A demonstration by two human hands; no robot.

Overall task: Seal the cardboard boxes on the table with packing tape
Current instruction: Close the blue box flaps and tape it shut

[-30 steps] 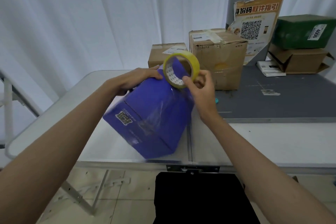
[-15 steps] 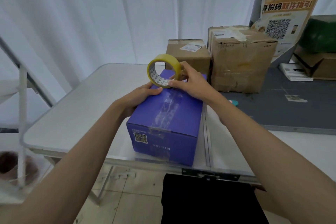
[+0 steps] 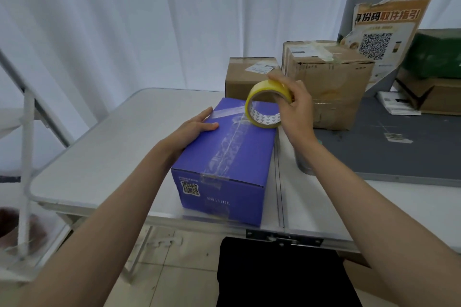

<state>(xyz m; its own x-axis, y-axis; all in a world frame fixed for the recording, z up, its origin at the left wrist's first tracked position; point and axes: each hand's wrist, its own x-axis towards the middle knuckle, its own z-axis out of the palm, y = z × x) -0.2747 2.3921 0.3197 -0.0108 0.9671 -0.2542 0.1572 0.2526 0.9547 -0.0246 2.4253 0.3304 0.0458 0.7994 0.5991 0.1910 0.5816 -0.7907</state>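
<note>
A blue cardboard box [image 3: 239, 157] lies flat on the white folding table [image 3: 112, 147], with a strip of clear tape running along its top seam and another strip across its far end. My right hand [image 3: 294, 107] grips a yellow roll of packing tape [image 3: 267, 104] over the box's far right corner, the roll touching the top. My left hand [image 3: 197, 127] rests on the box's left top edge, thumb lying on the top face and fingers straight along the side.
Two brown cardboard boxes [image 3: 252, 75] [image 3: 329, 82] stand behind the blue one. A dark grey mat [image 3: 399, 152] covers the table's right side, with a poster [image 3: 384, 32], a green box [image 3: 436, 52] and more cartons. A grey tape roll [image 3: 303, 162] sits by my right forearm. A white rack [image 3: 27, 157] stands left.
The box has gone from tilted to flat on the table. My right hand carried the roll from the near left of the top to the far right corner. My left hand slid to the left edge.
</note>
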